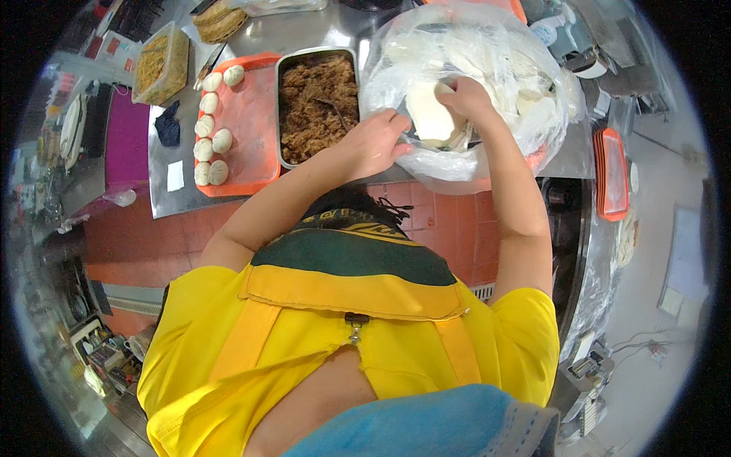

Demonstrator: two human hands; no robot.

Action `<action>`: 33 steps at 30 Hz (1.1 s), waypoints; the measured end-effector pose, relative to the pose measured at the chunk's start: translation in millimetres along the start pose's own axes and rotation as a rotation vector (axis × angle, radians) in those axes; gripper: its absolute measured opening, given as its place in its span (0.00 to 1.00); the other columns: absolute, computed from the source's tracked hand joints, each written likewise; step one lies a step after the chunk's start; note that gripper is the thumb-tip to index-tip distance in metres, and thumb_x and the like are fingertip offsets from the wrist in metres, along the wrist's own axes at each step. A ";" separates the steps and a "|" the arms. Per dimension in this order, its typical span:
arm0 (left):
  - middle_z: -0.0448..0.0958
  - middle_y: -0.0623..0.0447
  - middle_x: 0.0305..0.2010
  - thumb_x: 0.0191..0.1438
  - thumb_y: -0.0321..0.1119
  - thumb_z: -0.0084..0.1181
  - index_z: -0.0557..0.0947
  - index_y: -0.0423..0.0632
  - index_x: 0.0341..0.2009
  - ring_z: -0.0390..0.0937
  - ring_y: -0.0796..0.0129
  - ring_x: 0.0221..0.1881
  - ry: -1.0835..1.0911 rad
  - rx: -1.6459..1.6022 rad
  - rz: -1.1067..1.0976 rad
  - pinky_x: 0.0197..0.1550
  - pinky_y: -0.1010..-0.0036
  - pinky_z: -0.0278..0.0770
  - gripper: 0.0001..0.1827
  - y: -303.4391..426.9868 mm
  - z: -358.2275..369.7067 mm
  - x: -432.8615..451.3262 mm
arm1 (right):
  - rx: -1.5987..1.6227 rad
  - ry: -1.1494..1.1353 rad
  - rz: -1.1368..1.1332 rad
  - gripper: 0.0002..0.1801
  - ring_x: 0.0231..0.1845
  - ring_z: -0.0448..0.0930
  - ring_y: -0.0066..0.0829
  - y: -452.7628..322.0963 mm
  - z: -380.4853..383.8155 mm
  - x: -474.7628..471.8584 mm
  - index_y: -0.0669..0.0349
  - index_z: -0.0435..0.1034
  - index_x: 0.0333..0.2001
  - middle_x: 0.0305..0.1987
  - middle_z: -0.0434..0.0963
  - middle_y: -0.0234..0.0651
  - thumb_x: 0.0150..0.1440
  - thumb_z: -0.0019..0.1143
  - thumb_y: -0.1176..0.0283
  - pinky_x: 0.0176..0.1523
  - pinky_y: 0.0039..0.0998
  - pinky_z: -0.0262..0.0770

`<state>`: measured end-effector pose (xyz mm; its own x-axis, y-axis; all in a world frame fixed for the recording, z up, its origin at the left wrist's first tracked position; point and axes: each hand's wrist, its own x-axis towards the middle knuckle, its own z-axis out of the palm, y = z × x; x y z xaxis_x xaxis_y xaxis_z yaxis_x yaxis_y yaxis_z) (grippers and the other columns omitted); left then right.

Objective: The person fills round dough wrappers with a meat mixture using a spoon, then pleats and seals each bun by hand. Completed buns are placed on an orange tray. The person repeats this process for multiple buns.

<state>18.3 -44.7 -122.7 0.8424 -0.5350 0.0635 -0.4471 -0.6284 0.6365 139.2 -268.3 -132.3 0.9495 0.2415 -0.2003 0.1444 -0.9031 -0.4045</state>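
Observation:
A clear plastic bag (517,68) lies spread on the steel table, with pale, flat dough pieces inside. At its opening, my right hand (471,100) has thumb and fingers pinched on the edge of a dough piece (431,111). My left hand (380,143) is at the bag's left edge with its fingers bent; whether they grip the plastic cannot be seen. Left of the bag stands a metal tray of brown shredded filling (314,85), a utensil handle (338,114) sticking out of it. Several pleated dough buns (221,140) sit along the left side of an orange tray (251,125).
A plastic tub of yellowish shredded food (157,63) stands at the far left, near a dark cloth (168,124) and a knife (210,60). A woven basket (220,21) is at the back. Stacked orange trays (612,174) are at the right. The table's front edge runs close before me.

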 end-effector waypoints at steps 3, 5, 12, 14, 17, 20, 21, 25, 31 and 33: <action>0.74 0.42 0.46 0.56 0.36 0.57 0.71 0.39 0.47 0.73 0.51 0.50 0.142 -0.207 0.026 0.51 0.63 0.72 0.19 -7.7 -2.5 -10.1 | -0.013 0.013 0.010 0.23 0.44 0.79 0.48 -16.7 -12.0 -12.8 0.61 0.76 0.41 0.39 0.79 0.49 0.45 0.55 0.57 0.48 0.40 0.73; 0.75 0.44 0.48 0.58 0.35 0.56 0.70 0.39 0.50 0.75 0.58 0.52 0.170 -0.466 -0.019 0.52 0.67 0.73 0.19 -16.9 -7.1 -19.3 | 0.002 0.180 -0.042 0.19 0.42 0.79 0.48 -38.4 -27.0 -39.8 0.60 0.75 0.41 0.36 0.79 0.50 0.48 0.57 0.61 0.45 0.40 0.73; 0.75 0.43 0.49 0.62 0.40 0.48 0.71 0.43 0.51 0.74 0.55 0.52 0.391 -1.895 -0.139 0.55 0.64 0.71 0.17 -78.3 -38.6 -39.5 | 0.163 0.389 -0.353 0.10 0.28 0.81 0.32 -151.4 -81.6 -107.8 0.62 0.73 0.40 0.29 0.79 0.45 0.54 0.58 0.70 0.33 0.28 0.74; 0.73 0.44 0.53 0.64 0.47 0.40 0.70 0.46 0.54 0.71 0.54 0.55 0.314 -2.120 -0.144 0.60 0.60 0.66 0.22 -86.8 -43.4 -43.4 | 0.313 0.322 -0.313 0.11 0.28 0.79 0.23 -178.1 -72.5 -103.6 0.63 0.73 0.40 0.28 0.80 0.41 0.55 0.57 0.70 0.33 0.25 0.73; 0.73 0.47 0.56 0.64 0.55 0.31 0.70 0.45 0.55 0.71 0.53 0.56 0.027 -2.551 -0.123 0.61 0.54 0.65 0.29 -86.8 -41.0 -63.7 | 0.351 0.141 -0.192 0.12 0.30 0.77 0.20 -204.0 -36.3 -83.4 0.64 0.73 0.43 0.30 0.79 0.35 0.57 0.57 0.69 0.35 0.24 0.73; 0.68 0.45 0.61 0.62 0.54 0.39 0.66 0.46 0.61 0.70 0.51 0.59 0.136 -2.408 0.025 0.59 0.51 0.69 0.31 -94.0 -31.9 -96.8 | 0.302 0.229 -0.294 0.13 0.32 0.81 0.38 -213.1 34.2 -67.4 0.63 0.74 0.40 0.31 0.79 0.46 0.56 0.56 0.65 0.37 0.34 0.76; 0.67 0.45 0.62 0.62 0.52 0.40 0.65 0.45 0.61 0.70 0.53 0.59 0.476 -1.520 -0.076 0.60 0.53 0.69 0.30 -94.8 -23.7 -119.3 | 0.144 0.300 -0.254 0.13 0.33 0.81 0.40 -210.2 55.7 -63.2 0.62 0.73 0.41 0.33 0.80 0.44 0.57 0.55 0.65 0.38 0.35 0.75; 0.67 0.46 0.63 0.61 0.51 0.43 0.64 0.47 0.62 0.68 0.55 0.61 0.267 -2.198 -0.068 0.61 0.51 0.67 0.30 -164.3 -30.0 -179.3 | -0.305 0.217 -0.034 0.11 0.39 0.79 0.47 -184.6 133.1 -68.4 0.62 0.73 0.36 0.38 0.77 0.44 0.57 0.52 0.65 0.42 0.40 0.77; 0.67 0.46 0.63 0.61 0.50 0.41 0.65 0.47 0.62 0.67 0.53 0.61 0.360 -2.562 -0.115 0.60 0.50 0.67 0.29 -207.0 -34.5 -261.8 | -0.582 0.105 0.006 0.08 0.39 0.80 0.44 -156.4 162.5 -60.2 0.63 0.73 0.35 0.38 0.76 0.43 0.50 0.51 0.73 0.39 0.41 0.80; 0.67 0.46 0.62 0.61 0.50 0.40 0.65 0.47 0.62 0.67 0.52 0.61 0.385 -2.599 -0.116 0.60 0.50 0.67 0.29 -205.7 -35.4 -274.1 | -0.538 0.101 0.036 0.09 0.38 0.81 0.44 -157.9 161.9 -53.4 0.63 0.73 0.35 0.36 0.76 0.43 0.50 0.52 0.71 0.39 0.41 0.80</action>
<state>-110.1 251.2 -243.8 0.9333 -0.3335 -0.1331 0.3111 0.9361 -0.1642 20.5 -81.2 -202.2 0.9746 0.1959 -0.1083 0.2084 -0.9706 0.1200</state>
